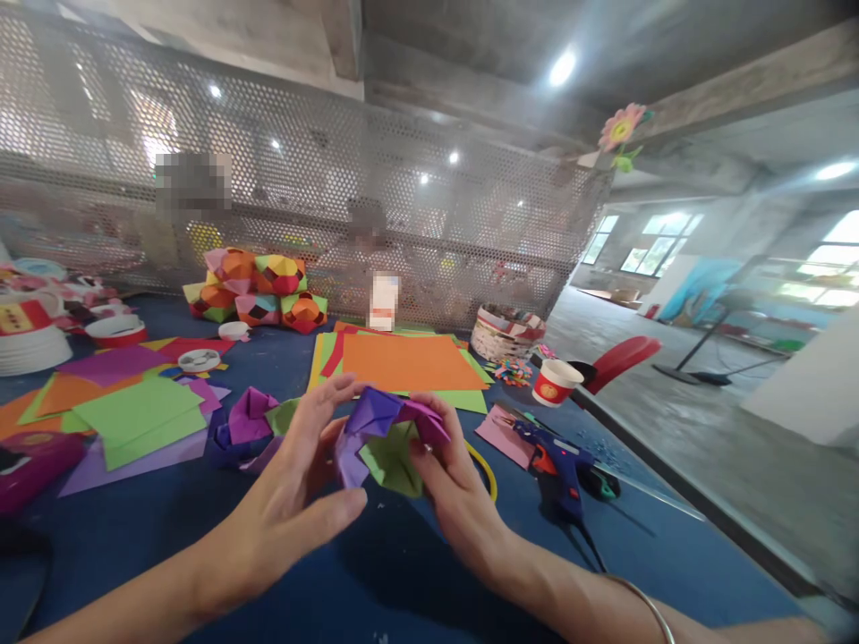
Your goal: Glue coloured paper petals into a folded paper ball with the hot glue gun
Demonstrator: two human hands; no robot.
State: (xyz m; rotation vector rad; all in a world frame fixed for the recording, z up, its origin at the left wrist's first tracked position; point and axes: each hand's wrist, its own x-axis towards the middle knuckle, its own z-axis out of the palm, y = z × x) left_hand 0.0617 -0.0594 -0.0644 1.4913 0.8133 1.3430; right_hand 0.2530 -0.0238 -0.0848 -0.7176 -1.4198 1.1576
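A folded-paper origami piece (pixel 369 416) in purple, magenta and olive green is raised above the blue tabletop. My right hand (pixel 456 474) pinches its right side, thumb on the inner face and fingers behind the magenta part. Close to its left side my left hand (pixel 288 483) is cupped with thumb and fingers apart; whether the fingertips touch the paper is hard to tell. Behind my left wrist lies another folded piece (pixel 250 420), magenta, dark blue and green, partly hidden by that hand.
Orange sheets (pixel 409 360) lie stacked ahead, with loose green sheets (pixel 140 416) to the left. Finished origami balls (pixel 259 291) are piled by the mesh screen. On the right are a blue glue gun (pixel 564 461), a paper cup (pixel 556 383) and a woven basket (pixel 506 335).
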